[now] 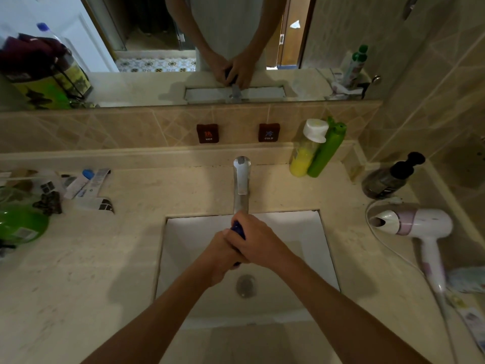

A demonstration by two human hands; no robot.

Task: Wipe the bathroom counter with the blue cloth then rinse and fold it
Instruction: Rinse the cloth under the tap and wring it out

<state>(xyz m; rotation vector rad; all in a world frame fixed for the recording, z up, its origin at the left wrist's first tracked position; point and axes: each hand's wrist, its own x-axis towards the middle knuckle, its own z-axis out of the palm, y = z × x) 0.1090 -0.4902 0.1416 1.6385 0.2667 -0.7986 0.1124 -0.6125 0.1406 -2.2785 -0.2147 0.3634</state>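
Note:
Both my hands are clasped together over the white sink (296, 232), just below the spout of the chrome tap (242, 179). My right hand (258, 239) lies on top and wraps over my left hand (219, 258). The blue cloth (238, 228) is bunched up and squeezed between them; only a small dark blue bit shows above my fingers and another sliver under them. I cannot tell whether water is running. The beige counter (105, 258) surrounds the sink.
Left of the sink lie toothpaste tubes (84, 182) and a green bottle (21, 224). At the back right stand a yellow bottle (305, 153) and a green one (326, 151), then a dark pump bottle (385, 177). A white hair dryer (417, 222) with its cord lies right.

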